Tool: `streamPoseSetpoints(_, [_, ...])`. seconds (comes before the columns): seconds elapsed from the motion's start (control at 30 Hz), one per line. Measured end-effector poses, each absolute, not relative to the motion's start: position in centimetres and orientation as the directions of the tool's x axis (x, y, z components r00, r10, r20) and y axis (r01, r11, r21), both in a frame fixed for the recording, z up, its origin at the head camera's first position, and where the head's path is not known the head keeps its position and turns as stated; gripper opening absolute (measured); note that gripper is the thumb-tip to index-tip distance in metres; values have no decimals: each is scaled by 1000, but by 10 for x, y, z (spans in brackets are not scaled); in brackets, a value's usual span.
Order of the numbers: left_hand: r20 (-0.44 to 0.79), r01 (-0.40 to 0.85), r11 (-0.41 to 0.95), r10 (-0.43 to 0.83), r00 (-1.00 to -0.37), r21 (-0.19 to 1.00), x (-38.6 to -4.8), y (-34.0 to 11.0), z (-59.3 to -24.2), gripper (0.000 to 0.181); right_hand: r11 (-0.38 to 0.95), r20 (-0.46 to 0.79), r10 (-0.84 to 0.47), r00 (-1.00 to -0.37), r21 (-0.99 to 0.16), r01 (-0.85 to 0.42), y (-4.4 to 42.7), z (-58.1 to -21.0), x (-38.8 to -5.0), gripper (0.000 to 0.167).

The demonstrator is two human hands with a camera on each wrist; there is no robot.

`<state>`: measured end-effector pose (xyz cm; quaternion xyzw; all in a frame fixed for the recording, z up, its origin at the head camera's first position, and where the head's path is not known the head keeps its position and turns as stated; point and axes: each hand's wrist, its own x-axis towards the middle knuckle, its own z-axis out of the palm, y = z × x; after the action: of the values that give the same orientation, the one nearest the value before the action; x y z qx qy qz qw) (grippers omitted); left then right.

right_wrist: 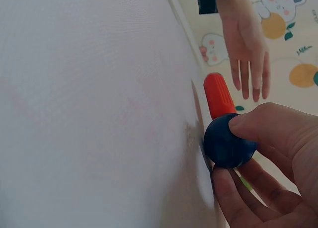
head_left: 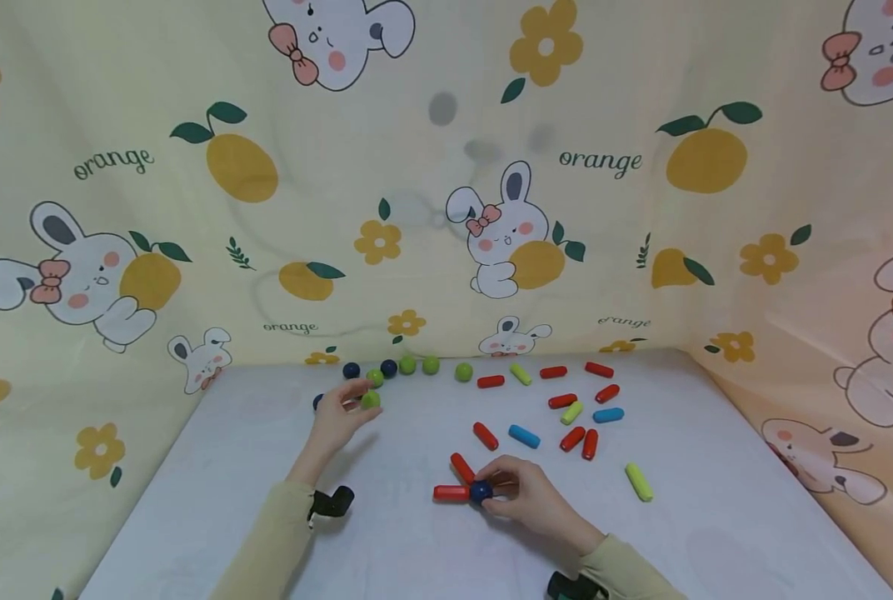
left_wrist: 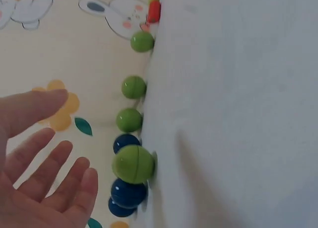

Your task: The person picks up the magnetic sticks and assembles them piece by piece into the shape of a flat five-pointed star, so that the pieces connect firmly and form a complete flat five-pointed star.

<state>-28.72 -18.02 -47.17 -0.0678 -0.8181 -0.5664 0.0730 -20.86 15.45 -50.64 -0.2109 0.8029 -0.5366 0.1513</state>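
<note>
My right hand (head_left: 529, 496) (right_wrist: 278, 173) pinches a dark blue ball (head_left: 481, 492) (right_wrist: 229, 141) between thumb and fingers, low over the white surface. Against this ball lie two red sticks, one (head_left: 451, 493) pointing left and the other (head_left: 461, 468) up and left; one red stick (right_wrist: 219, 96) shows in the right wrist view. At the back left, my left hand (head_left: 340, 417) (left_wrist: 49, 173) is spread with its fingers apart beside a green ball (head_left: 371, 400). The left wrist view shows a gap between the fingers and the green (left_wrist: 133, 164) and dark blue (left_wrist: 128, 193) balls.
More green balls (head_left: 431, 365) and dark blue balls (head_left: 351, 371) line the back edge of the white table (head_left: 214, 500). Red (head_left: 485, 435), blue (head_left: 524, 436) and yellow-green (head_left: 639, 482) sticks lie scattered at centre and right. A patterned cloth (head_left: 416, 283) hangs behind.
</note>
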Motion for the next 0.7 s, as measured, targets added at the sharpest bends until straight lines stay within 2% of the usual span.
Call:
streamPoseSetpoints(0.33, [152,135,428,-5,-988,894,-305,-182,-482,56,317,-13,-506,-863,-933,-172,155,-506,-208,32])
streamPoseSetpoints(0.7, [117,103,477,1,-993,873,-307,-175,-492,47,293,-7,-510,-860,-942,-166,156,-500,-205,32])
